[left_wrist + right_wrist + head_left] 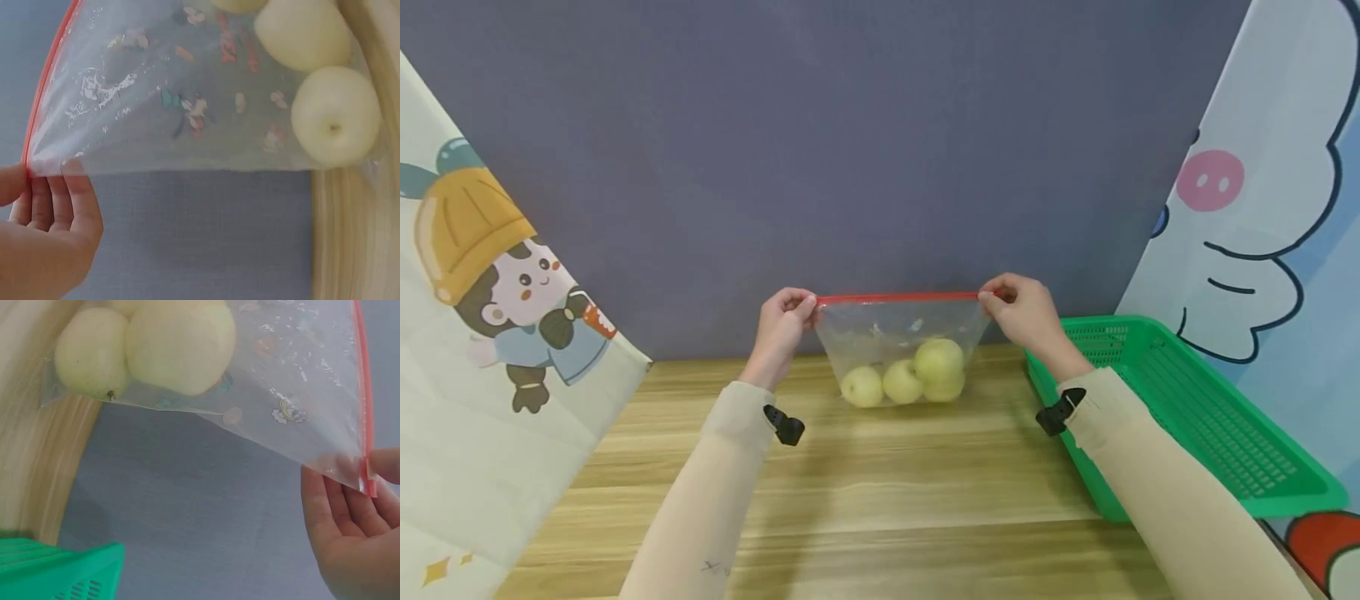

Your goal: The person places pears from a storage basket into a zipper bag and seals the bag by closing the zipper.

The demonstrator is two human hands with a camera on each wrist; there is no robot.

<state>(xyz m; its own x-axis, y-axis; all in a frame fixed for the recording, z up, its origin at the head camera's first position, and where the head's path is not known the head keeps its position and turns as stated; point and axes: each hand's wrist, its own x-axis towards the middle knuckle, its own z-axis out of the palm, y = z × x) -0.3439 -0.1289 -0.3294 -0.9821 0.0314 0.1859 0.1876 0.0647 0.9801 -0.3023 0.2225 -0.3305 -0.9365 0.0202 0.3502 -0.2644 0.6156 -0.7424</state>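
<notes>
The left hand pinches the nine o'clock end of the red zip strip, fingers curled; the right hand pinches the three o'clock end likewise. Between them hangs the clear bag, its pale green fruit resting at six o'clock on the wooden table (bare boards toward the viewer). A green basket lies just beside the right forearm, at four o'clock.

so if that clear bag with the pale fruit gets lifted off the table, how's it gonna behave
The bag is thin film, so it probably sags. The fruit sit low, so it likely hangs bottom-heavy. Both hands only pinch the corners, so it might slip.
</notes>
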